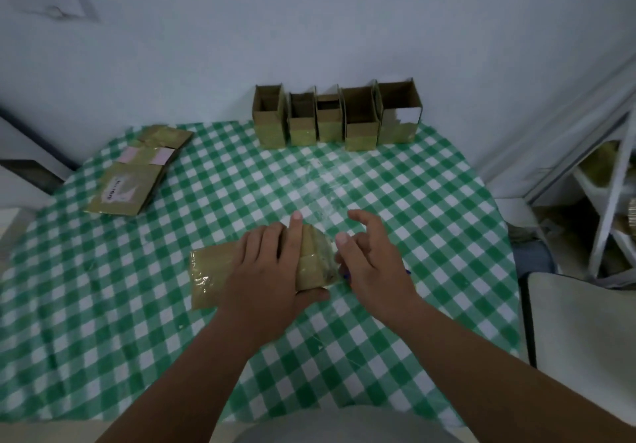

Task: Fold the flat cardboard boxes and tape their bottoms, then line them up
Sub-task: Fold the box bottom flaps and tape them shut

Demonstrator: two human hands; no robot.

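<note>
Home room: gingham tablecloth (395, 181) on table, plain wall (309, 23), white shelf (609, 201).

green-white checked tablecloth (413, 201); tan boxes (335, 115), pink labels (161, 157)

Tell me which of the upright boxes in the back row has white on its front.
The box at the right end of the row: a white band runs across its front; the other four fronts are plain brown.
</note>
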